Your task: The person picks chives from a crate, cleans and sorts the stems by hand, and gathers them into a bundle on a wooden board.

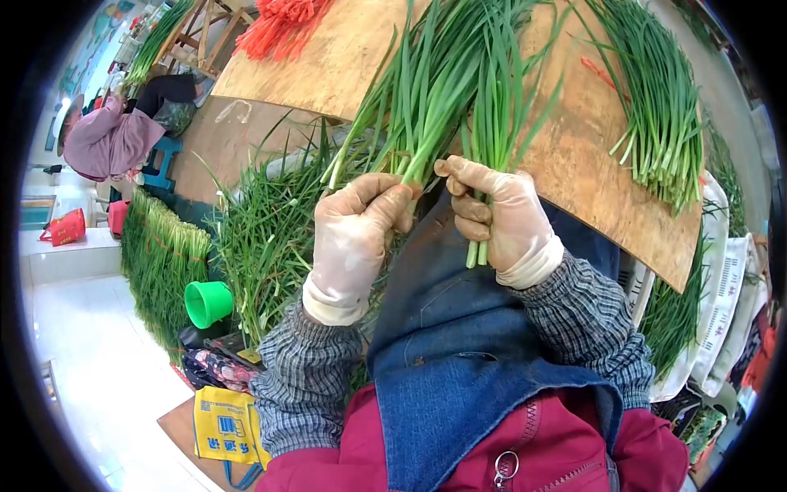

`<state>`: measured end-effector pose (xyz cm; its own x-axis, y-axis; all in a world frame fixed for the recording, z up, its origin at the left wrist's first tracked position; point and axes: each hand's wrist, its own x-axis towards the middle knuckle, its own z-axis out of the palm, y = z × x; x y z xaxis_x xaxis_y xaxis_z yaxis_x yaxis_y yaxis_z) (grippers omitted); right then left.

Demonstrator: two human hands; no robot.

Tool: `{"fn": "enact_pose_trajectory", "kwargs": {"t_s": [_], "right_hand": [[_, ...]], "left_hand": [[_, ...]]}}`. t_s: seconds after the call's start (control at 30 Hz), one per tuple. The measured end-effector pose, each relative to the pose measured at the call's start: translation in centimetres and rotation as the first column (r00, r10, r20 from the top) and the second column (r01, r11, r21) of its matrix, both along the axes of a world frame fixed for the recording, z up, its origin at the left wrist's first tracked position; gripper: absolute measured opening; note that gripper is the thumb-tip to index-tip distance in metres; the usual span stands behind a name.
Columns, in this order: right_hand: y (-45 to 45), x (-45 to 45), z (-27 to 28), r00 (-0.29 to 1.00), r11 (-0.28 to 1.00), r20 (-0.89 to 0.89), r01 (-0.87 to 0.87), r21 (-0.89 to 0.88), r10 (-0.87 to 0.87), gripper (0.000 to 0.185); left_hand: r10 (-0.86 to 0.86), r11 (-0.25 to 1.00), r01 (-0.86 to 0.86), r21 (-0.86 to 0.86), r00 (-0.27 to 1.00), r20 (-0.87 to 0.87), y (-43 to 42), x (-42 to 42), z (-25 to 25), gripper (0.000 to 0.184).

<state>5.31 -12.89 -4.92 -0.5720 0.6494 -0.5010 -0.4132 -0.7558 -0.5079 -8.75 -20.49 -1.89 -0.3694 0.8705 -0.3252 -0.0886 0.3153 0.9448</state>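
My left hand [357, 234], in a thin dirt-stained glove, has its thumb and fingers closed on the lower stems of some green chives [418, 148]. Close beside it, my right hand [508, 217] wears the same kind of glove. Its fingers are wrapped round a small bunch of chives [494, 135], whose pale cut ends stick out below the fist. The leaves of both bunches stretch away across a wooden board [574, 176] and overlap there. Farther right on the board lies a thick pile of chives [656, 102], with a red strip near it.
Red ties [283, 29] lie at the board's far left. Loose chives [270, 238] are heaped left of my lap. Beyond them are standing chive bundles [164, 262], a green bucket [209, 303] and a yellow bag [225, 426]. Another person [111, 139] sits at upper left. White crates [725, 287] stand right.
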Motion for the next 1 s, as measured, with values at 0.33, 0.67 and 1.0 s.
{"fn": "enact_pose_trajectory", "kwargs": {"t_s": [0.33, 0.67, 1.0], "right_hand": [[-0.5, 0.5, 0.1, 0.999, 0.984, 0.038, -0.025, 0.174, 0.018, 0.013], [0.8, 1.6, -0.3, 0.999, 0.998, 0.022, 0.038, -0.048, -0.037, 0.018], [0.1, 1.3, -0.2, 0.999, 0.998, 0.005, 0.045, 0.053, -0.045, 0.01]], "left_hand": [[-0.008, 0.944, 0.168, 0.283, 0.872, -0.49, -1.3, 2.7, -2.0, 0.01], [0.084, 0.953, 0.256, 0.162, 0.288, -0.954, -0.4, 0.0, -2.7, 0.013], [0.122, 0.877, 0.381, 0.294, 0.414, -0.902, -1.3, 3.6, -2.0, 0.018]]}}
